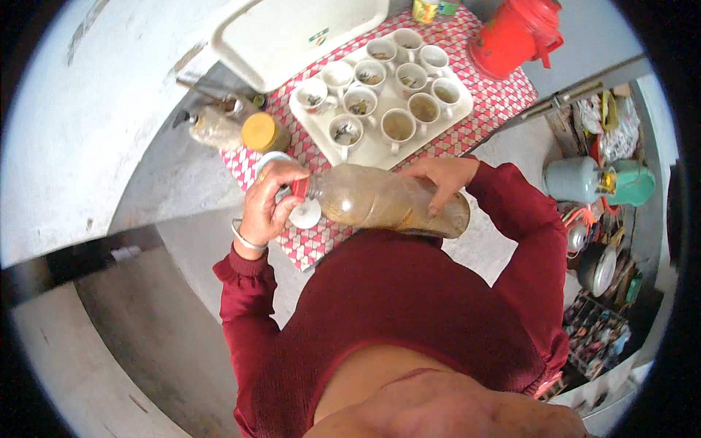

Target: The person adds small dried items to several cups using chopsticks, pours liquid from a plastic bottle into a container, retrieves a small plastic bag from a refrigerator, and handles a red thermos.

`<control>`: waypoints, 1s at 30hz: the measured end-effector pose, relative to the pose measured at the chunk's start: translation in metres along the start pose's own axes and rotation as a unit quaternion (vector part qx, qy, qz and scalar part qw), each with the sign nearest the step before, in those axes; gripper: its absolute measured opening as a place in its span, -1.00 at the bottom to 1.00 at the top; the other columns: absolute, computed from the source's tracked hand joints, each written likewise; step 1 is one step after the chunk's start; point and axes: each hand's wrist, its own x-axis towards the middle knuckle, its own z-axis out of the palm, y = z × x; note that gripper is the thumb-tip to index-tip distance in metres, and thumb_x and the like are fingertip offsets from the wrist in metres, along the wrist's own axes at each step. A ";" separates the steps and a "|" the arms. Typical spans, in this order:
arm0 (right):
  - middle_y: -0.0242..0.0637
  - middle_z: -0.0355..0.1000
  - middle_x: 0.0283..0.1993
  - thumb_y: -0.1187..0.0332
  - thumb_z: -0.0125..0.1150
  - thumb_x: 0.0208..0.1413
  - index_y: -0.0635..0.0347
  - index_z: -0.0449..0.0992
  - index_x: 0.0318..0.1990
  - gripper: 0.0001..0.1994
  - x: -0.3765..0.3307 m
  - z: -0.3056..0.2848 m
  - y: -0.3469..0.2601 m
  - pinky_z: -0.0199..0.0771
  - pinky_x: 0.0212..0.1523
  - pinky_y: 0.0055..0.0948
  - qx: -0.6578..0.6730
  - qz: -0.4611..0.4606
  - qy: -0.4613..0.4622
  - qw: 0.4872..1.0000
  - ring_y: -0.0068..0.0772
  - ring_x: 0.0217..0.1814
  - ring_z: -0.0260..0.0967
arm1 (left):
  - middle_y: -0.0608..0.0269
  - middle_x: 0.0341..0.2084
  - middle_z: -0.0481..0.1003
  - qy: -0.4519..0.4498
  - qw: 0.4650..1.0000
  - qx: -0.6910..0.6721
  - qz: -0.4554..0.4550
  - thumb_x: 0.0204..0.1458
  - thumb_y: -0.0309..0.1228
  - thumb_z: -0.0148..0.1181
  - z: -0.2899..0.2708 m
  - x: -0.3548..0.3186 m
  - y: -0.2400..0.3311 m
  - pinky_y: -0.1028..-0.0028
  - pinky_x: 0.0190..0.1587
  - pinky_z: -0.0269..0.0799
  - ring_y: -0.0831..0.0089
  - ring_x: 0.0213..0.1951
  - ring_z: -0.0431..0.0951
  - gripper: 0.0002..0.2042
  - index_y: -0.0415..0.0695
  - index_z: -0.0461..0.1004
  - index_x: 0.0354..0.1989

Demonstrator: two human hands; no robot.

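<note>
A large clear plastic bottle [372, 197] lies nearly level in front of me, its neck to the left, with brownish grains along its lower side. My left hand [266, 201] is closed at the neck, thumb and fingers pinching the red cap [299, 187]. Around the bottle's wide end curls my right hand [444, 177], thumb on top. Just beyond is a cream tray [456, 120] of white mugs [399, 125]; some hold dark leafy bits, others brownish contents. Beneath my left hand shows a white round piece [305, 214], partly hidden.
The table has a red-and-white patterned cloth [310, 244]. At its left stand a yellow-lidded jar [261, 133] and a clear bottle [212, 128]. A red thermos jug [515, 36] is at the back right; another tray [292, 33] leans on the wall. A gas cylinder [573, 180] stands right.
</note>
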 end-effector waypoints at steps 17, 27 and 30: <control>-0.12 0.28 0.11 0.25 0.46 -0.38 0.28 0.08 0.21 -0.08 -0.055 -0.200 -0.010 0.22 0.16 -0.31 -0.169 -0.175 0.675 0.696 -0.25 0.16 0.23 | 0.08 0.08 0.23 0.162 0.958 -0.112 -0.209 0.10 -0.22 0.07 0.024 0.006 -0.002 0.48 -0.21 0.41 0.39 -0.17 0.47 -0.35 -0.13 -0.08 0.30; -0.02 0.31 0.04 0.28 0.42 -0.33 0.25 0.19 0.11 -0.24 -0.017 -0.316 0.104 0.31 0.06 -0.24 -0.174 -0.023 0.830 0.529 -0.04 0.08 0.29 | 0.06 0.01 0.29 0.217 0.915 -0.096 -0.325 0.13 -0.29 0.02 0.039 -0.019 0.014 0.50 -0.27 0.43 0.38 -0.22 0.50 -0.45 -0.16 0.02 0.25; 0.04 0.31 0.00 0.18 0.40 -0.33 0.25 0.23 0.02 -0.29 -0.014 -0.341 0.136 0.27 0.05 -0.18 -0.182 -0.032 0.857 0.481 -0.01 0.05 0.28 | 0.06 0.00 0.30 0.226 0.910 -0.093 -0.336 0.13 -0.29 0.02 0.042 -0.020 0.020 0.50 -0.26 0.44 0.39 -0.23 0.50 -0.46 -0.17 0.04 0.24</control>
